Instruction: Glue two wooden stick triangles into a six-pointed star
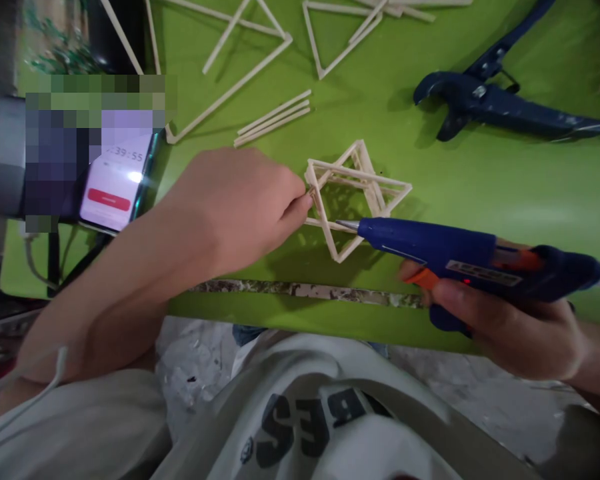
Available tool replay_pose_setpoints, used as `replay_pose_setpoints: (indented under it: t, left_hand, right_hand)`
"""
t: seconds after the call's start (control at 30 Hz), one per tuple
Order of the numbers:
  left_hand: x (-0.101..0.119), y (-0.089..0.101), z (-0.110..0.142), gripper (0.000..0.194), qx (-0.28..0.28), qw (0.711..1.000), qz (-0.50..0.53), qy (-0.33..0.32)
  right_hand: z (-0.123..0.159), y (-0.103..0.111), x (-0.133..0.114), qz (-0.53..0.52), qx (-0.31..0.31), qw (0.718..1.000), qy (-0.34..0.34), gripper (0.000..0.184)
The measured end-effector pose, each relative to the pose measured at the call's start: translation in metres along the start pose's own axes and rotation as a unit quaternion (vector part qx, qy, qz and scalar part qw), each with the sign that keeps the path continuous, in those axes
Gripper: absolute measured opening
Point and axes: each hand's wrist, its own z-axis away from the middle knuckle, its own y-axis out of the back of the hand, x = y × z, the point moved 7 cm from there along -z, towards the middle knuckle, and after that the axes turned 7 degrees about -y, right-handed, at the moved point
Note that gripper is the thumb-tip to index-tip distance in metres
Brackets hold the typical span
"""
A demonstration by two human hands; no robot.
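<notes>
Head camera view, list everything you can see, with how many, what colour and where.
stick frame: one, pale wood, table centre, pinched at its left corner
glue gun: one, blue with orange trigger, nozzle at the frame
loose sticks: three, pale, side by side behind the frame
stick triangles: several, pale, along the far edge
cutter: one, dark blue, far right
phone: one, lit white screen with red button, far left
table: one, green
left hand: one, holding the frame
right hand: one, gripping the glue gun
</notes>
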Motion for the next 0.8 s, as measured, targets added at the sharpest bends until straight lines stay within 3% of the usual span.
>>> replay_pose_setpoints:
  t: [0.17, 0.4, 0.5, 0.63, 0.8]
  left_hand:
    - [0.001, 0.001, 0.001, 0.051, 0.001, 1.000, 0.000, -0.009]
    - [0.001, 0.001, 0.000, 0.054, -0.019, 1.000, -0.018, 0.010]
    - [0.001, 0.002, 0.000, 0.054, -0.006, 1.000, 0.019, 0.010]
    - [0.002, 0.002, 0.000, 0.056, -0.013, 1.000, 0.000, 0.008]
    - [0.004, 0.005, 0.001, 0.056, -0.014, 1.000, 0.001, 0.025]
  right_hand:
    - [0.004, 0.009, 0.005, 0.031, 0.033, 0.999, 0.023, 0.011]
    - [0.010, 0.021, 0.006, 0.028, 0.068, 0.996, 0.051, 0.023]
    - [0.008, 0.014, 0.003, 0.064, 0.049, 0.996, 0.024, 0.028]
    - [0.000, 0.007, -0.001, 0.033, 0.023, 0.999, -0.013, 0.029]
    - [-0.005, 0.000, -0.011, 0.072, -0.012, 0.996, 0.044, 0.022]
